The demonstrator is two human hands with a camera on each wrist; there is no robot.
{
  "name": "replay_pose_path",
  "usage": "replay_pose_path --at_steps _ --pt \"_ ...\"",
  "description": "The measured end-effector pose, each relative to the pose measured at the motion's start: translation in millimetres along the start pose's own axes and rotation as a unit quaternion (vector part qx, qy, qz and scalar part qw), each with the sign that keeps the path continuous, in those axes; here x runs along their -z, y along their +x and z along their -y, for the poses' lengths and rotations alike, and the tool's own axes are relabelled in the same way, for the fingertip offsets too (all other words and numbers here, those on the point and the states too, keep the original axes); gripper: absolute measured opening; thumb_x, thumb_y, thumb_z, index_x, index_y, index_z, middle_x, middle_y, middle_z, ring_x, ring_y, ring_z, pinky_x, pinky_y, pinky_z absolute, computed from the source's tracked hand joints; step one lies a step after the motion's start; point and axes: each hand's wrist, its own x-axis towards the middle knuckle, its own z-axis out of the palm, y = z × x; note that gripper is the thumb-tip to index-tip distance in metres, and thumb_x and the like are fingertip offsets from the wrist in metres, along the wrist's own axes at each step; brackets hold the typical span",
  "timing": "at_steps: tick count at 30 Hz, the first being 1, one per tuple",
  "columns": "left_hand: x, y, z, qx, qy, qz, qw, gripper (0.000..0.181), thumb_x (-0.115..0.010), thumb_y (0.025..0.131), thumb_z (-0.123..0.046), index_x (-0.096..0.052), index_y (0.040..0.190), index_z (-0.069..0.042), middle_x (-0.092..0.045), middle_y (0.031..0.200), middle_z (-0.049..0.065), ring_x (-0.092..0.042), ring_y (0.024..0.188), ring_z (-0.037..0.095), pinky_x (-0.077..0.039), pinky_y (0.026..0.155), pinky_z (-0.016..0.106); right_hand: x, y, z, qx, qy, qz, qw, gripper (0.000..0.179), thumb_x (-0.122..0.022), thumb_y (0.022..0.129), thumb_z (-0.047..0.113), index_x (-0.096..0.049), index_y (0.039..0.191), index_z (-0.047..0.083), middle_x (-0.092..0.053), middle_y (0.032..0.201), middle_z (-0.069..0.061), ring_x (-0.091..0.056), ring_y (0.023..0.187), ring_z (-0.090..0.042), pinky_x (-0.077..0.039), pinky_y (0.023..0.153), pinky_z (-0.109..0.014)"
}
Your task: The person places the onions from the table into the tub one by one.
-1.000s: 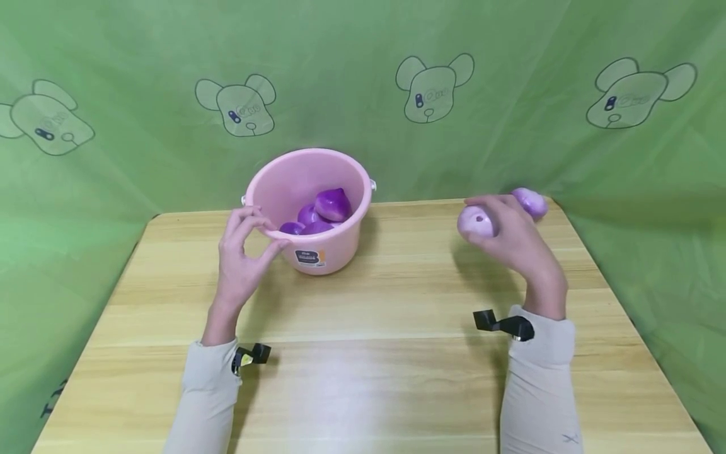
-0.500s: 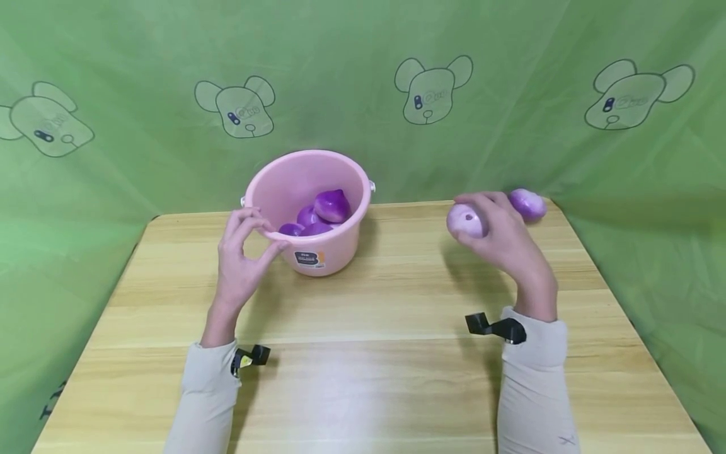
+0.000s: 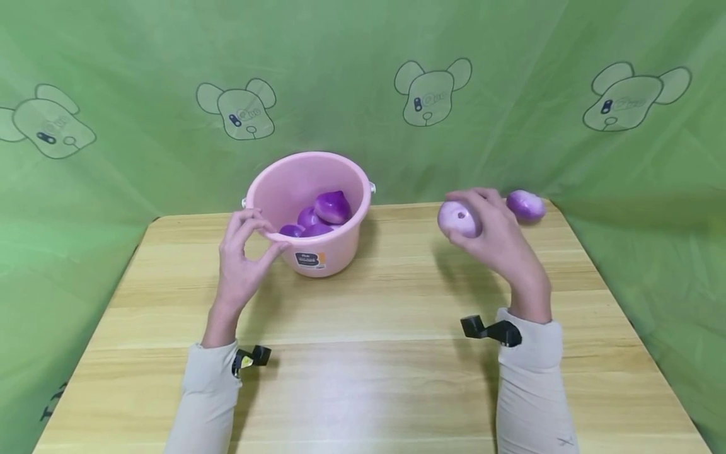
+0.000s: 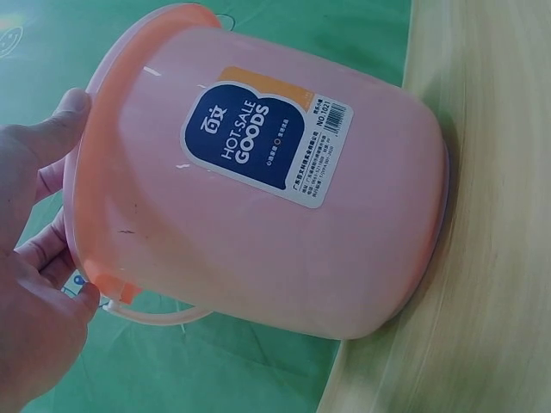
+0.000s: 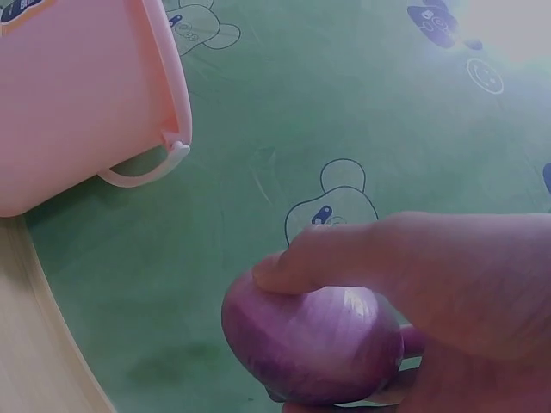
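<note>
A pink bucket (image 3: 340, 247) stands near the table's back edge, left of the middle, with several purple onions (image 3: 332, 207) inside. My left hand (image 3: 242, 265) pinches its front left rim between thumb and fingers; in the left wrist view the fingers (image 4: 52, 249) wrap the rim beside the label (image 4: 267, 138). To the right of the bucket, my right hand (image 3: 499, 236) grips a paler purple onion (image 3: 457, 219) above the table. The right wrist view shows the thumb (image 5: 301, 262) across that onion (image 5: 310, 340). Behind this hand lies another onion (image 3: 526, 205).
The wooden table (image 3: 363, 378) ends at a green curtain (image 3: 340, 75) printed with bear heads, which also hangs along both sides. A white handle (image 5: 146, 172) hangs at the bucket's side in the right wrist view.
My right hand has moved left with the onion, toward the bucket, uncovering more of the onion behind it. The left hand and the bucket have stayed in place.
</note>
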Motion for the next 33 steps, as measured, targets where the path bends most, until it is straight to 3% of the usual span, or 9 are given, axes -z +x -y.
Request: replay_pose_path --at_steps 4,7,10,18,26,33 --pt "-0.5 -1.5 18.7 -0.003 0.004 0.000 1.0000 0.036 -0.089 0.070 0.007 -0.067 0.099 0.009 -0.059 0.117 0.025 -0.052 0.118 0.045 -0.029 0.122 0.050 2 -0.6 3 0.017 0.006 -0.010 0.9998 0.058 -0.082 0.085 0.011 -0.060 0.139 0.014 -0.047 0.144 -0.022 -0.052 0.120 -0.046 -0.048 0.091 -0.069" --pt "-1.2 -0.7 23.4 -0.002 0.008 0.003 1.0000 0.036 -0.090 0.070 0.005 -0.068 0.099 0.006 -0.059 0.118 0.022 -0.052 0.119 0.043 -0.029 0.122 0.049 4 -1.6 7 0.030 0.017 -0.023 0.9991 0.058 -0.082 0.085 0.011 -0.061 0.139 0.015 -0.049 0.143 -0.020 -0.053 0.119 -0.044 -0.048 0.092 -0.067" --pt "-1.8 0.3 18.2 -0.003 0.007 0.004 1.0000 0.035 -0.089 0.071 0.006 -0.067 0.099 0.007 -0.059 0.116 0.024 -0.052 0.117 0.042 -0.028 0.122 0.050 5 -2.3 10 0.042 0.026 -0.025 0.9985 0.058 -0.083 0.085 0.011 -0.062 0.139 0.014 -0.050 0.143 -0.018 -0.054 0.120 -0.043 -0.049 0.092 -0.065" --pt "1.3 1.1 -13.8 0.002 -0.001 0.003 1.0000 0.031 -0.084 0.073 0.012 -0.065 0.096 0.012 -0.057 0.113 0.030 -0.051 0.119 0.048 -0.027 0.122 0.053 -4 0.0 20 0.063 0.026 -0.011 0.9976 0.057 -0.082 0.086 0.015 -0.061 0.139 0.014 -0.051 0.142 -0.017 -0.054 0.121 -0.039 -0.050 0.094 -0.063" --pt "3.1 1.1 -10.9 0.009 -0.002 0.006 0.9999 0.031 -0.085 0.073 0.010 -0.065 0.097 0.011 -0.057 0.115 0.029 -0.051 0.119 0.045 -0.026 0.122 0.053 -16 4.5 25 0.097 0.049 -0.026 0.9937 0.056 -0.083 0.086 0.016 -0.062 0.138 0.014 -0.052 0.142 -0.014 -0.054 0.123 -0.034 -0.052 0.094 -0.058" --pt "2.0 1.0 -13.3 0.009 0.001 0.007 0.9999 0.031 -0.085 0.074 0.010 -0.065 0.097 0.011 -0.057 0.117 0.031 -0.050 0.120 0.053 -0.025 0.122 0.057 -23 6.0 35 0.107 0.068 -0.028 0.9915 0.055 -0.083 0.087 0.020 -0.062 0.138 0.018 -0.053 0.142 -0.009 -0.054 0.122 -0.029 -0.050 0.092 -0.051"
